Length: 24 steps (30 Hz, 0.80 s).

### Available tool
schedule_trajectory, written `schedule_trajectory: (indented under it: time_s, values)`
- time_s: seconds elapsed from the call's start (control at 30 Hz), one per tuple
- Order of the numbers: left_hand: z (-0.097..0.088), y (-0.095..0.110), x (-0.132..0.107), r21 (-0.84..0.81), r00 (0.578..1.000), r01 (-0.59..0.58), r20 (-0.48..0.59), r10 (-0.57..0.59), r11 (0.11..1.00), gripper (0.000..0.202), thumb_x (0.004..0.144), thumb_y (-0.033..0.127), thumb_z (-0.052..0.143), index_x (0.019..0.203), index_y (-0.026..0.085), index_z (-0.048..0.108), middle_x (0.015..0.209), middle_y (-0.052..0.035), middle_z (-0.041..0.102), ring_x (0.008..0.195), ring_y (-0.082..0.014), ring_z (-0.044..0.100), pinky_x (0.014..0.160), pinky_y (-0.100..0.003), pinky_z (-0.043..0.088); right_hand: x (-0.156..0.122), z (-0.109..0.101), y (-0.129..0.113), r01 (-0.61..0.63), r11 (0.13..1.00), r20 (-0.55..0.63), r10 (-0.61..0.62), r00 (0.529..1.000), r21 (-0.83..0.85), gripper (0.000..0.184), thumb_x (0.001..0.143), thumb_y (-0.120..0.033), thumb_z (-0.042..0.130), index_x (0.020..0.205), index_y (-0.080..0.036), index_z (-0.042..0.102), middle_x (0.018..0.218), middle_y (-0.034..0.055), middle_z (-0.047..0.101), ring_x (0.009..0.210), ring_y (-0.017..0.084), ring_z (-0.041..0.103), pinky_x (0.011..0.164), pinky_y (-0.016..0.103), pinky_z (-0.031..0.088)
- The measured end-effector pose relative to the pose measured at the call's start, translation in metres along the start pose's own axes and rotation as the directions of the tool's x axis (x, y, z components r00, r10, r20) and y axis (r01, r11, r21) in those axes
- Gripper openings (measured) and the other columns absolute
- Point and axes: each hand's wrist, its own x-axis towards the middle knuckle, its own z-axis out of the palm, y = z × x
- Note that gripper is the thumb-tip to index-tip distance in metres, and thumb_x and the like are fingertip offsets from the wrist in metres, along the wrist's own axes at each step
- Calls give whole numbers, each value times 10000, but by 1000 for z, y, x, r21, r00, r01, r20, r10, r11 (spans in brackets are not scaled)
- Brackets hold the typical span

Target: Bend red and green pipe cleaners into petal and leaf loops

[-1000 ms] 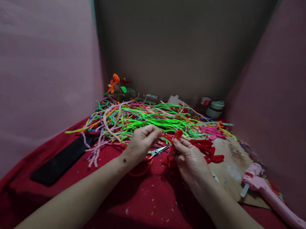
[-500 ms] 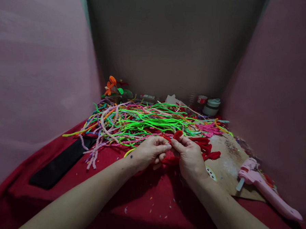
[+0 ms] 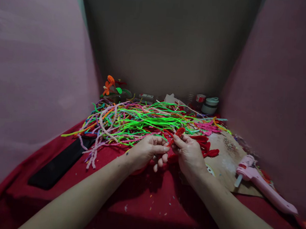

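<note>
My left hand (image 3: 148, 151) and my right hand (image 3: 189, 155) meet at the middle of the red cloth (image 3: 143, 203), fingers pinched together on a red pipe cleaner piece (image 3: 179, 132) bent into a loop. Its looped end sticks up just above my right thumb. A large heap of coloured pipe cleaners (image 3: 142, 120), mostly neon green, pink and orange, lies right behind both hands. Several finished red loops (image 3: 209, 150) lie to the right of my right hand.
A pink glue gun (image 3: 259, 185) rests on a cardboard sheet (image 3: 229, 166) at the right. A black flat case (image 3: 60, 162) lies at the left. An orange pipe-cleaner flower (image 3: 110, 86), small jars (image 3: 210, 105) and boxes stand against the back wall. Pink walls close in both sides.
My left hand left the pile and came right to join the right hand on the red piece. The scissors seen a second ago are now hidden under my hands.
</note>
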Motion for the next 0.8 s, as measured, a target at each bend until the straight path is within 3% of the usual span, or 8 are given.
schedule_trajectory:
  time_s: [0.17, 0.6, 0.8]
  values:
    - [2, 1, -2, 7, 1000, 15, 12, -15, 1000, 141, 703, 198, 600, 797, 138, 514, 579, -11, 610, 397, -74, 521, 332, -152, 413, -2, 0, -1, -16, 1000, 1, 16, 1000, -22, 225, 614, -297, 711, 646, -153, 541, 493, -53, 509, 415, 55, 414, 409, 190, 308]
    - [-3, -3, 0, 5, 999, 34, 34, -35, 999, 155, 762, 285, 549, 767, 135, 512, 532, 5, 580, 332, -74, 487, 282, -151, 381, -2, -3, 1, -19, 999, 20, 20, 1000, -50, 241, 646, -327, 680, 655, -146, 520, 458, -35, 550, 369, 57, 456, 344, 150, 303]
    - [-8, -5, 2, 29, 995, 82, 59, -84, 996, 215, 776, 331, 517, 766, 119, 548, 466, 28, 525, 277, -63, 406, 245, -165, 348, -3, -2, 0, -60, 989, 40, 66, 997, -138, 180, 723, -303, 594, 703, -144, 513, 490, -16, 586, 401, 80, 539, 381, 150, 409]
